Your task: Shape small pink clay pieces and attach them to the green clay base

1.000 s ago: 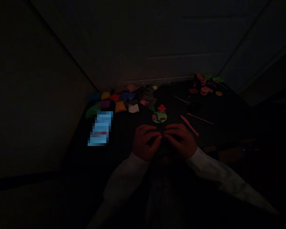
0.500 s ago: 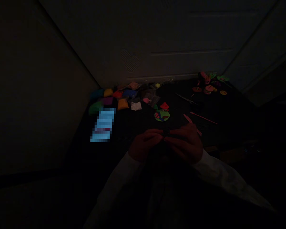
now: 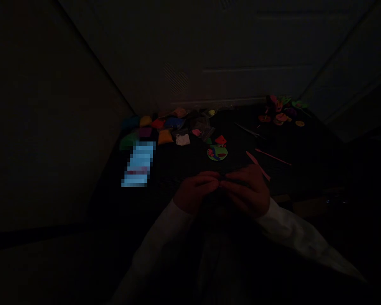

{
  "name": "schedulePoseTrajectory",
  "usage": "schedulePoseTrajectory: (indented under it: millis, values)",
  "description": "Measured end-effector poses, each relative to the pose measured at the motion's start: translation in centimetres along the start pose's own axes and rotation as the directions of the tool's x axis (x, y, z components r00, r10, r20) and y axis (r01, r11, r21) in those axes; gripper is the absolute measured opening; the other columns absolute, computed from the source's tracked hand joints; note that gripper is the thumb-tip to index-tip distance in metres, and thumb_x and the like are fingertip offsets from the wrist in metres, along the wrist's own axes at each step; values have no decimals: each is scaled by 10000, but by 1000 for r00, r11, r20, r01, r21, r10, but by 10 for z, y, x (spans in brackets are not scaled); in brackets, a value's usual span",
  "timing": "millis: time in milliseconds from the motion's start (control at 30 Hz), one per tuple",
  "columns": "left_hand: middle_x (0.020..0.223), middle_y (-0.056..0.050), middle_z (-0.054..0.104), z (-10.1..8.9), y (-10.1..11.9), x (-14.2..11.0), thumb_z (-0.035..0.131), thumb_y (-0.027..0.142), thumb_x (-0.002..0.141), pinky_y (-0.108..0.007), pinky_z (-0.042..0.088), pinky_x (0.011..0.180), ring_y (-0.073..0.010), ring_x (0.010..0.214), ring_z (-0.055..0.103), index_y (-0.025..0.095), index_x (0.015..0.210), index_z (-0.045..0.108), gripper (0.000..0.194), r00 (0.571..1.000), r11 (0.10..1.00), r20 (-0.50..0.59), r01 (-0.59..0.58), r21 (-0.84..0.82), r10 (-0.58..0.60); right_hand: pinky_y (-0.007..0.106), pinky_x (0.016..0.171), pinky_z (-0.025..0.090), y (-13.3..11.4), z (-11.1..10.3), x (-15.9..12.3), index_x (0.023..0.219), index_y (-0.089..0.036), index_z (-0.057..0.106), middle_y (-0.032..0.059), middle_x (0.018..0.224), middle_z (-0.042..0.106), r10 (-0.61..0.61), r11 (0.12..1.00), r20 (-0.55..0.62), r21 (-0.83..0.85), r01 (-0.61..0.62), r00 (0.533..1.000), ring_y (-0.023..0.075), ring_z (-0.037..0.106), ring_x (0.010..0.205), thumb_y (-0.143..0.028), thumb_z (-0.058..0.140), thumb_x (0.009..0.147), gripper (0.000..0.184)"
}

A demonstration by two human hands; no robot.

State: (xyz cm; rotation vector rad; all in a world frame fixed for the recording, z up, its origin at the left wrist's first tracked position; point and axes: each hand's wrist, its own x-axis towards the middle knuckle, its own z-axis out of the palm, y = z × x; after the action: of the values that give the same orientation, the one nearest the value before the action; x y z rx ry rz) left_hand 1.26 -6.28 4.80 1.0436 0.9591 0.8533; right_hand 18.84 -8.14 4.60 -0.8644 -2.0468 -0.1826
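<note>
Very dim light covers the scene. My left hand (image 3: 197, 190) and my right hand (image 3: 249, 188) meet fingertip to fingertip over the near edge of the dark table. Both are closed in a pinch; whatever lies between the fingertips is too small and dark to make out. Just beyond them lies a round green clay piece (image 3: 221, 153) with blue, red and brown bits on it. A small clay house with a red roof (image 3: 221, 140) stands at its far edge. Close to my right hand lies a pink modelling knife (image 3: 253, 158).
Bags of coloured clay (image 3: 165, 137) line the back left. A lit phone (image 3: 139, 164), blurred out, lies at the left. Scissors (image 3: 247, 129) and a thin pink stick (image 3: 273, 156) are to the right. Several finished clay figures (image 3: 281, 117) sit at the back right, near the wall.
My left hand has shifted slightly right, and its fingertips now come closer to those of my right hand. The whole view has moved a little; the things on the table look unmoved.
</note>
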Motion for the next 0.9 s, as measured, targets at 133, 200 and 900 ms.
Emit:
schedulePoseTrajectory:
  millis: [133, 200, 900]
  values:
    - [941, -35, 587, 2, 5, -2, 607, 246, 639, -293, 415, 814, -165, 903, 538, 178, 667, 663, 92, 995, 989, -46, -81, 120, 87, 366, 723, 409, -2, 1, -4, 1040, -265, 528, 28, 966, 581, 87, 992, -29, 94, -84, 996, 173, 516, 850, -178, 632, 636, 426]
    - [920, -28, 593, 4, 9, -6, 603, 254, 650, -276, 419, 809, -153, 890, 544, 186, 675, 660, 92, 981, 962, -91, -148, 228, 172, 369, 748, 419, -5, -1, -3, 1013, -255, 540, 34, 970, 569, 195, 967, -10, 169, -191, 981, 178, 513, 885, -192, 610, 660, 366]
    - [959, -37, 575, 15, 13, -12, 603, 271, 653, -284, 448, 759, -165, 897, 544, 213, 762, 632, 127, 900, 723, -49, -315, 615, 433, 304, 816, 403, -18, 0, 11, 735, -200, 582, 29, 920, 555, 635, 532, 257, 537, -655, 728, 134, 520, 887, -272, 554, 723, 78]
